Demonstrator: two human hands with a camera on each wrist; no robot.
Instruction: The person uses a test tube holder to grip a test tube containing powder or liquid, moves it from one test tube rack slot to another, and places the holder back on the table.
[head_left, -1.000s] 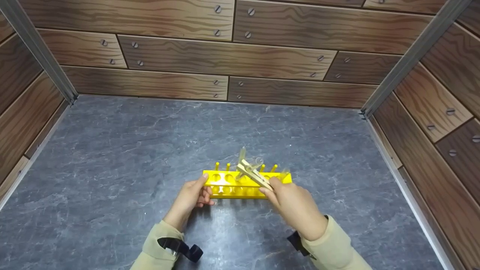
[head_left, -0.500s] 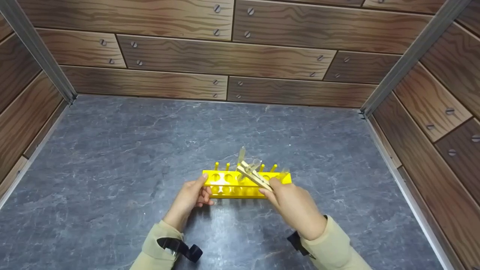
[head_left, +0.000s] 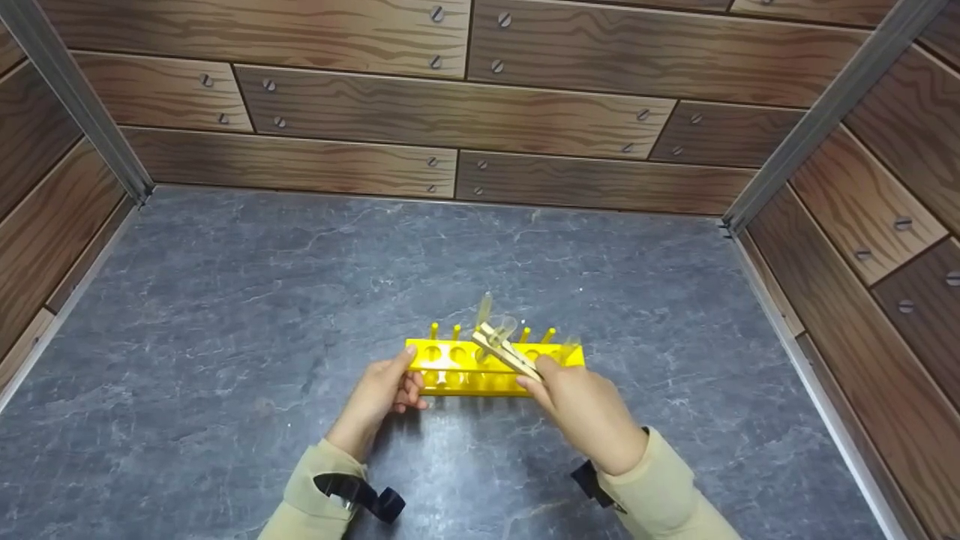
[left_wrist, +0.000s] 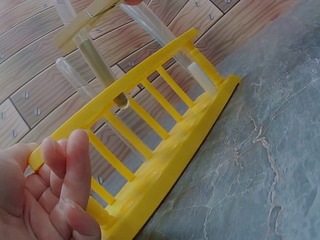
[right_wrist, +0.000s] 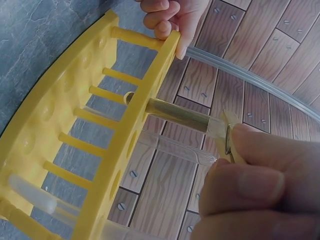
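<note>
A yellow test tube rack [head_left: 442,367] stands on the dark floor. My left hand [head_left: 384,397] holds its left end, thumb on the top bar. My right hand [head_left: 592,409] grips a wooden test tube clamp [head_left: 517,363]. The clamp's jaws are round a test tube [right_wrist: 177,115] of yellowish-brown liquid. That tube's rounded bottom pokes just through a hole in the rack's top bar, above the base, as the left wrist view shows. Behind the bar rises a clear test tube [left_wrist: 72,75] with a rounded upper end. At the right end sits a test tube with white contents [left_wrist: 202,77].
Yellow pegs [head_left: 550,335] line the rack's back edge, and round holes [head_left: 433,354] run along its top bar. Wood-patterned walls [head_left: 360,109] with metal corner strips [head_left: 817,120] enclose the grey marbled surface [head_left: 262,300].
The clamp and its tube have shifted slightly left, and the tube's mouth has swung left. The left hand and the rack have stayed in place.
</note>
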